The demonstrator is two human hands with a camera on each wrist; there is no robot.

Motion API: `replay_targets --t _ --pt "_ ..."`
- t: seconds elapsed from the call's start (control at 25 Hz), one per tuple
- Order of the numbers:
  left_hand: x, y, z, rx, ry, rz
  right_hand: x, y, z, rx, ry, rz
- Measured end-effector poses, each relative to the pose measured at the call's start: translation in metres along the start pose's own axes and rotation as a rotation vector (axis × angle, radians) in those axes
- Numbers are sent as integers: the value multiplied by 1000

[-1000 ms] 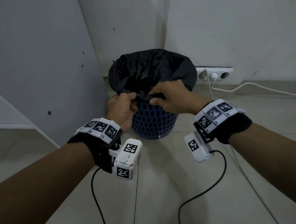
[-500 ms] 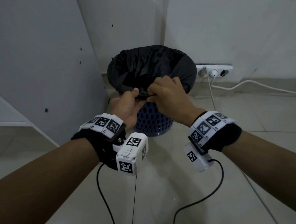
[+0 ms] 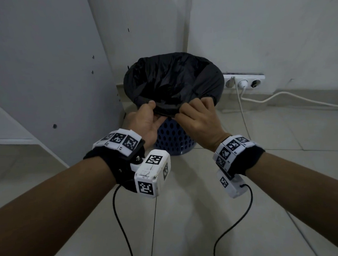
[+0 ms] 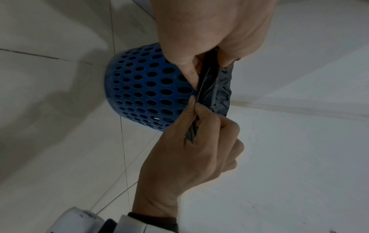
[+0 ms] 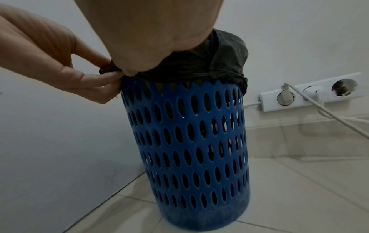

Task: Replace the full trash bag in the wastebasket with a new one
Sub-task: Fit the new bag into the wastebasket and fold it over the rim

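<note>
A blue perforated wastebasket (image 3: 175,141) (image 4: 143,88) (image 5: 189,141) stands on the tiled floor in a corner. A black trash bag (image 3: 171,82) (image 4: 217,91) (image 5: 225,55) lines it, with its hem folded over the rim. My left hand (image 3: 146,121) (image 4: 209,31) (image 5: 60,63) pinches the bunched hem at the near rim between thumb and fingers. My right hand (image 3: 197,118) (image 4: 189,157) (image 5: 149,39) grips the same hem just to the right. What is inside the bag is too dark to make out.
A white power strip (image 3: 242,81) (image 5: 309,94) with plugs sits at the wall's foot to the right, its white cable (image 3: 301,100) trailing along the floor. A white cabinet panel (image 3: 42,76) stands close on the left. Black wrist-camera cables (image 3: 120,220) hang below my arms.
Both hands kept hold of the near hem. They drew together and rose a little, then spread slightly apart along the rim, and the hem is now bunched between them.
</note>
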State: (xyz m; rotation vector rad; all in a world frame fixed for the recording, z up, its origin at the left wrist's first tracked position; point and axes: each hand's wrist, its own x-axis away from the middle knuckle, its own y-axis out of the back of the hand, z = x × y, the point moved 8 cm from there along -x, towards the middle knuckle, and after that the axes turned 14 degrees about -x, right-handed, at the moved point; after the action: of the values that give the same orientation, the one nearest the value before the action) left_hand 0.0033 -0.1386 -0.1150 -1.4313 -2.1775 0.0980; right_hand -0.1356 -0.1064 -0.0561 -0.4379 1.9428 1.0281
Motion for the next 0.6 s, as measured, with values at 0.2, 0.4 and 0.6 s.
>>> replay_targets --t 0.2,0.4,0.6 --pt "-5 6 -3 -269 76 -96 6 -3 -7 9 -51 56" --pt "-3 -9 -14 -186 86 -12 9 3 -28 -299 -408 61" --pt "-7 -5 -15 -166 21 -112 23 -1 -57 -351 -556 177"
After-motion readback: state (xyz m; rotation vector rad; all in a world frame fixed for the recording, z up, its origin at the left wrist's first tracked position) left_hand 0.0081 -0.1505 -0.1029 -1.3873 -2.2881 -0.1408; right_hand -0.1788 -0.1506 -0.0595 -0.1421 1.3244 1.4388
